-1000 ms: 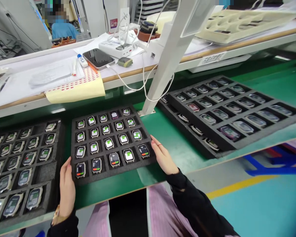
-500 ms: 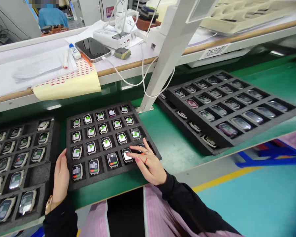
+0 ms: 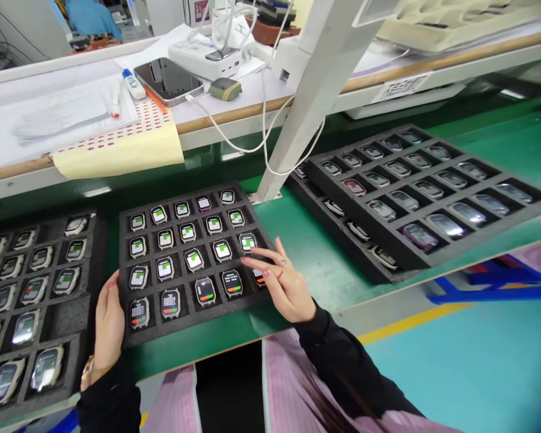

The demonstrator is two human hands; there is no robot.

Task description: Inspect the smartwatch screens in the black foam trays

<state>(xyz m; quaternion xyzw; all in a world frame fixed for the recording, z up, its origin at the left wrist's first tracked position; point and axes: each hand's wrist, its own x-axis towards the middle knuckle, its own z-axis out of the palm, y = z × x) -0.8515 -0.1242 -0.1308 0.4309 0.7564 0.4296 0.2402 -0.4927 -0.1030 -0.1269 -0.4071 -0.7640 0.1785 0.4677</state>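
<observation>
A black foam tray lies on the green bench, holding several smartwatches in rows of pockets. Most screens are white with green blocks; the front-row ones are dark with red and green bars, like the smartwatch in the front row. My left hand rests along the tray's left edge, fingers stretched out. Over the tray's right front corner hovers my right hand, fingers apart and nothing held. Its fingers partly cover the rightmost front smartwatch, whose screen shows orange-red; whether a fingertip touches it I cannot tell.
A second foam tray of watches stands at the left. Stacked watch trays lie at the right beyond a white post. The shelf above carries a phone, a white charger and papers; a white cable hangs down.
My right hand has moved right, off the fourth front-row smartwatch to above the last one. That fourth watch's screen went from white to dark with coloured bars. My left hand stays at the tray edge.
</observation>
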